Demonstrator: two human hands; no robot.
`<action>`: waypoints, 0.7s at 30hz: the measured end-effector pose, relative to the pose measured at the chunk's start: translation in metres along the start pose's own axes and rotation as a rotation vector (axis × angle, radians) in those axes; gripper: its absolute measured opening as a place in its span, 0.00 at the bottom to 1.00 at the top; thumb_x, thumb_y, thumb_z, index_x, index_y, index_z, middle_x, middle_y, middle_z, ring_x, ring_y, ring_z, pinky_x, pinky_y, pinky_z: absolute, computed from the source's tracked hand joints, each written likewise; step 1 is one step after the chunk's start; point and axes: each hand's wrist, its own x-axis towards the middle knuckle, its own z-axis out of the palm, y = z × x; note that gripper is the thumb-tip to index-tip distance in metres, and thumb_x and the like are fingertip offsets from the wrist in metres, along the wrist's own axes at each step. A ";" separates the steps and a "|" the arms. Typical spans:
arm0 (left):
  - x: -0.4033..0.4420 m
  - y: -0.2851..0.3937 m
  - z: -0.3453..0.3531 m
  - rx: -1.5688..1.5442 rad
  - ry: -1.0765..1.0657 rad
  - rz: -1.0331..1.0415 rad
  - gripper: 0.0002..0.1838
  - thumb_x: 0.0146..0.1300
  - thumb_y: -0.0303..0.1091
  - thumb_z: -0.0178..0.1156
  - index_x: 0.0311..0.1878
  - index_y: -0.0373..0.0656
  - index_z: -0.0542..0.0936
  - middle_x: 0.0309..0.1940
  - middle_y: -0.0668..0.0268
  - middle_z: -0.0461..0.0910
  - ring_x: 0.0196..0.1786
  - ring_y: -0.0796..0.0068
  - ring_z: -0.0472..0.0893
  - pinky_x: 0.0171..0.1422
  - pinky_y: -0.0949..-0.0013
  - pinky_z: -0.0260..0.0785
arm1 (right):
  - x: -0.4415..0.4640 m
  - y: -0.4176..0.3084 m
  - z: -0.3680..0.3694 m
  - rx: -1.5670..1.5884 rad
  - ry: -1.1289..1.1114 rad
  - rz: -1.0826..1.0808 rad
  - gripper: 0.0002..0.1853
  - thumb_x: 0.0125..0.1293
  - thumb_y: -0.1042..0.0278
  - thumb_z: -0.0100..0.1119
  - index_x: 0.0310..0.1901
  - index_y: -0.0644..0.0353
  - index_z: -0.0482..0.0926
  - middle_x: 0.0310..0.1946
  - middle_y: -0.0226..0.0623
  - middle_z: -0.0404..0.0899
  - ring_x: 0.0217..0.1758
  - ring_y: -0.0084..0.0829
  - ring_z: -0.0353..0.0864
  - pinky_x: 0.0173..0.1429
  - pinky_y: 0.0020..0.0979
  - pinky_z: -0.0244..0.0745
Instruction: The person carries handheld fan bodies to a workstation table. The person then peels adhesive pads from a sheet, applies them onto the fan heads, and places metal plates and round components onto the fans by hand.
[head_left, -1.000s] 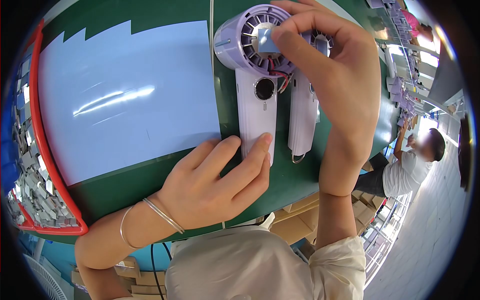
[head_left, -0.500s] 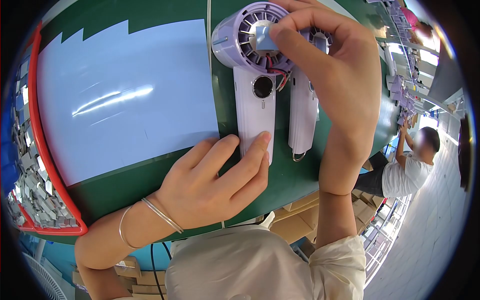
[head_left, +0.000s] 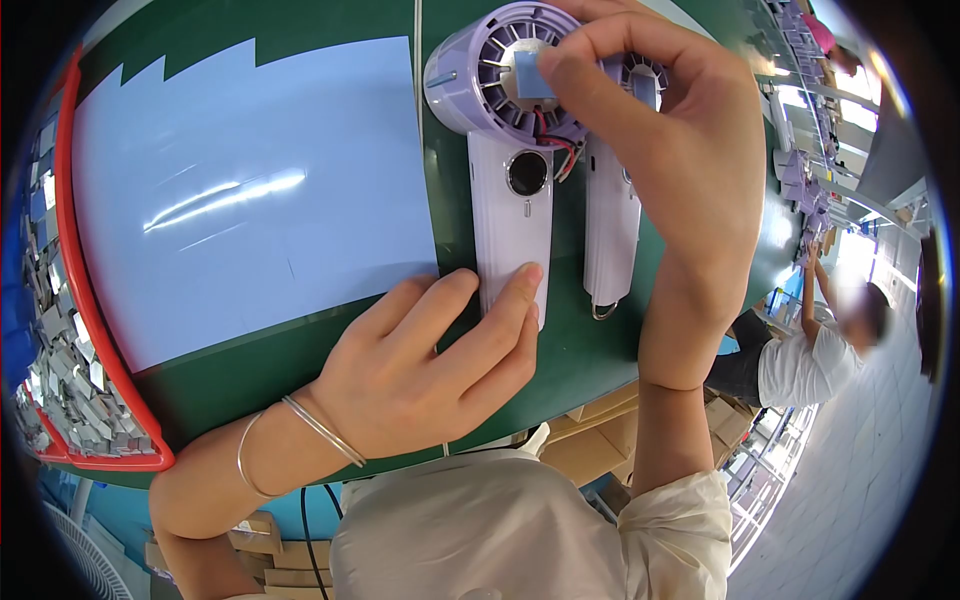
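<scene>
A white and lilac handheld fan (head_left: 510,240) lies on the green table, its round head uncovered, with red and black wires showing at the neck. My left hand (head_left: 430,360) rests at the lower handle, index fingertip pressed on its face and the other fingers curled. At the fan head, my right hand (head_left: 680,130) has its thumb on a small blue square piece (head_left: 534,78) over the hub; its other fingers reach behind the rim, partly hidden. Beneath that hand lies a second handheld fan (head_left: 612,225), partly covered. To the left is a large blue sheet (head_left: 260,200) with a stepped upper edge.
A red-rimmed bin (head_left: 115,370) full of small grey pieces stands at the left. Cardboard boxes (head_left: 590,445) sit below the table edge. Over on the right, a co-worker in a white shirt (head_left: 810,370) is beside another bench with lilac parts (head_left: 800,190).
The second fan has shifted slightly right. The blue square piece sits marginally farther right under my thumb. My left hand stays put. The co-worker at the right has leaned a little.
</scene>
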 end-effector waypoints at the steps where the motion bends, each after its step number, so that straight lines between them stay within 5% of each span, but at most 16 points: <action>1: 0.000 0.000 0.000 -0.001 0.002 0.001 0.08 0.50 0.24 0.68 0.36 0.42 0.84 0.50 0.60 0.83 0.37 0.66 0.79 0.30 0.72 0.71 | 0.001 0.001 0.000 0.006 0.007 -0.018 0.04 0.52 0.76 0.69 0.29 0.65 0.84 0.34 0.44 0.86 0.56 0.40 0.82 0.72 0.41 0.63; 13: 0.001 -0.001 -0.004 0.016 -0.015 0.019 0.09 0.51 0.25 0.68 0.37 0.42 0.84 0.52 0.60 0.83 0.38 0.66 0.78 0.33 0.71 0.73 | 0.001 0.024 -0.009 0.077 0.129 -0.268 0.07 0.51 0.73 0.73 0.32 0.63 0.85 0.40 0.43 0.85 0.58 0.43 0.80 0.70 0.41 0.65; 15: 0.000 -0.001 -0.003 0.020 -0.011 0.030 0.09 0.51 0.25 0.67 0.38 0.42 0.84 0.52 0.60 0.83 0.39 0.66 0.78 0.33 0.71 0.73 | -0.003 0.033 -0.016 0.137 -0.040 -0.123 0.08 0.60 0.76 0.66 0.40 0.68 0.81 0.53 0.45 0.82 0.61 0.32 0.76 0.63 0.29 0.68; 21: -0.001 -0.001 -0.006 0.000 -0.043 0.042 0.14 0.48 0.26 0.67 0.42 0.41 0.84 0.54 0.60 0.81 0.41 0.65 0.78 0.36 0.68 0.75 | -0.003 0.036 -0.010 -0.062 -0.081 -0.120 0.13 0.59 0.72 0.69 0.45 0.64 0.79 0.51 0.42 0.83 0.51 0.29 0.82 0.57 0.29 0.75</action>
